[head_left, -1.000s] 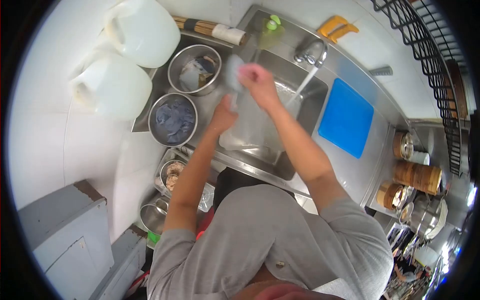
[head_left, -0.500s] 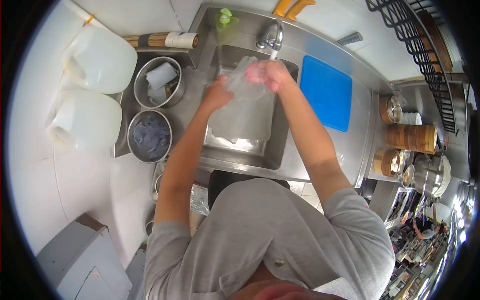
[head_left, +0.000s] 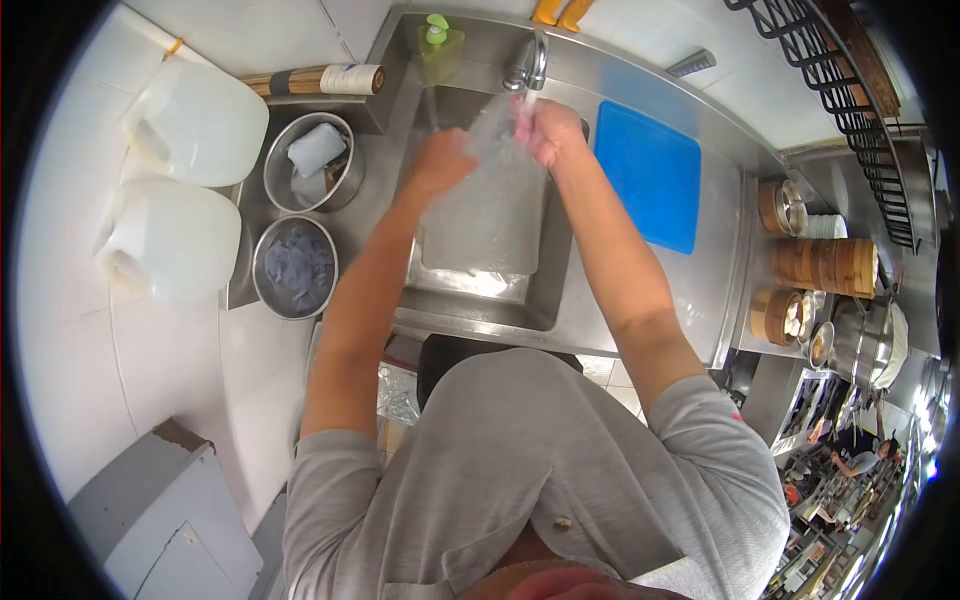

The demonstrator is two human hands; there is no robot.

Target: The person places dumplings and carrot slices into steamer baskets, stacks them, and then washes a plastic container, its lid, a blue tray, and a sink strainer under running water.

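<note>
A translucent, wet plastic sheet or bag (head_left: 492,140) is stretched between my hands over the steel sink (head_left: 548,300). My left hand (head_left: 442,163) is at its left side, fingers blurred by motion. My right hand (head_left: 548,132) is closed on its upper right part, just under the running faucet (head_left: 538,62). Below them in the sink lies a pale, translucent rectangular container or board (head_left: 480,235); which of the two I cannot tell.
A blue board (head_left: 650,178) lies right of the sink. On the left are two steel bowls (head_left: 350,185) with cloths and two white jugs (head_left: 200,120). A green bottle (head_left: 440,55) stands behind. Far right, a person (head_left: 862,462) is in the background.
The plastic has shifted up toward the faucet with my right hand. My left hand has moved slightly up and is now blurred. The whole view has shifted a little.
</note>
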